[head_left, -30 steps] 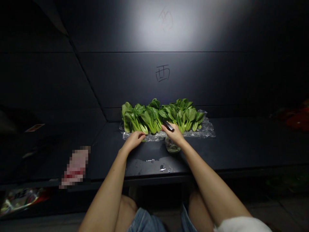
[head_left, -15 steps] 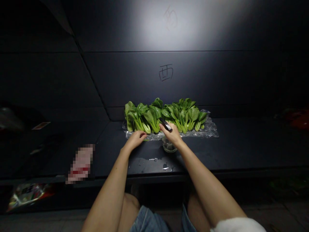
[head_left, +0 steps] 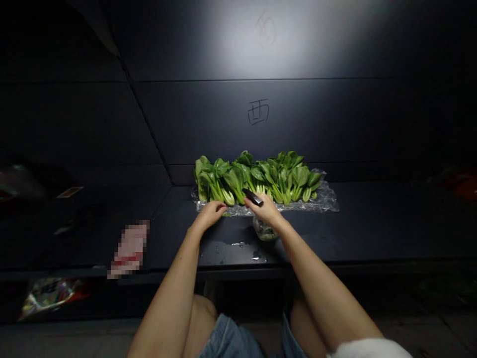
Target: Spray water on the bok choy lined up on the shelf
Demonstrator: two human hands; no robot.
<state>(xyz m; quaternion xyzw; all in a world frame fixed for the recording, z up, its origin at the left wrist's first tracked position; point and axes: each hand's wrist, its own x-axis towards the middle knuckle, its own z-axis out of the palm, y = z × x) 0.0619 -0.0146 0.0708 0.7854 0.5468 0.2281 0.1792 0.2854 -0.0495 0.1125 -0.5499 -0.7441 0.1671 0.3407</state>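
A row of green bok choy point(head_left: 257, 176) lies on crinkled clear plastic film point(head_left: 326, 196) at the back of the dark shelf. My left hand point(head_left: 211, 215) is at the film's front edge, its fingers curled together. A small green piece point(head_left: 226, 215) shows at its fingertips; whether they grip it is unclear. In front of the middle plants, my right hand point(head_left: 266, 208) is closed around a slim black tool point(head_left: 253, 197) with a shiny end; its kind is hard to tell. Below that hand sits a clear round container point(head_left: 265, 231) with something greenish inside, partly hidden by the wrist.
Water drops point(head_left: 255, 255) wet the dark shelf point(head_left: 335, 238) near its front edge. A dark panel wall point(head_left: 208, 119) stands close behind the vegetables. At left are a blurred-out pink item point(head_left: 130, 248) and, lower down, a shiny packet point(head_left: 48, 296).
The black tool in my right hand has tilted and shifted slightly left. My left hand stays almost still. The whole view has moved a little.
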